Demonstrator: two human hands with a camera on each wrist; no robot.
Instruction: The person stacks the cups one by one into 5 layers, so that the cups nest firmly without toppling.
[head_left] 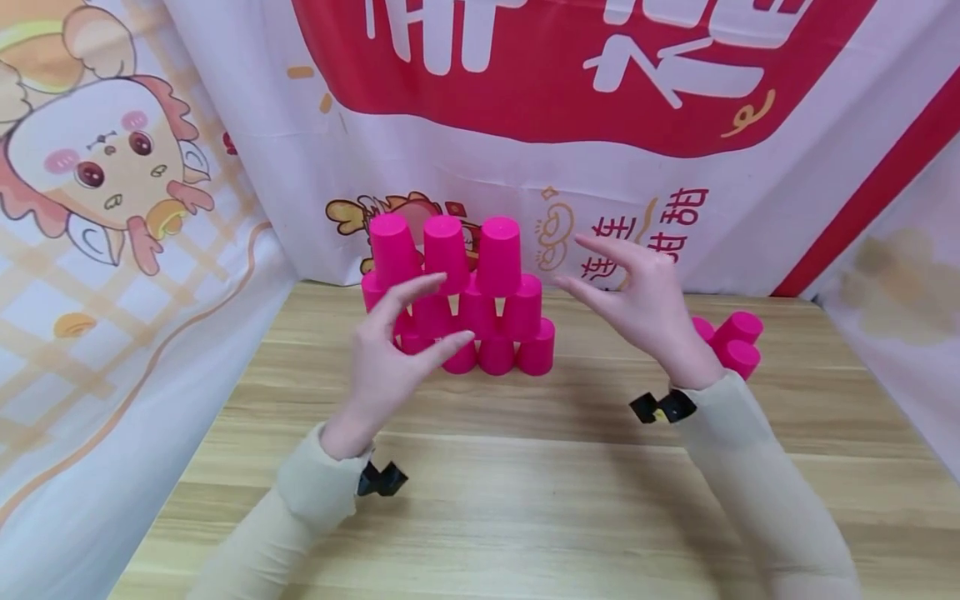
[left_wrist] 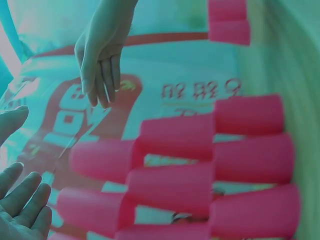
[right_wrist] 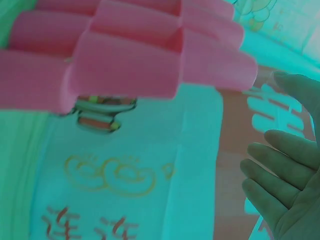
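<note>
Upside-down pink cups form a stepped stack (head_left: pixel 497 357) of three tiers, narrow ends up. Three cups make up the top tier, with one at the left (head_left: pixel 393 250), one in the middle (head_left: pixel 442 242) and one at the right (head_left: pixel 499 258). My left hand (head_left: pixel 382 350) is raised on the near left side, thumb and fingers apart, overlapping part of the stack in the head view. To the right of the top tier hovers my right hand (head_left: pixel 645 300), its fingers extended and holding nothing. In the right wrist view its fingers (right_wrist: pixel 280 160) are spread near the top-tier cup (right_wrist: pixel 220 60).
More pink cups (head_left: pixel 738 342) stand at the right of the wooden table (head_left: pixel 525 500), partly behind my right wrist. A printed cloth (head_left: pixel 495 158) hangs behind the stack, and patterned cloth (head_left: pixel 135 208) covers the left side.
</note>
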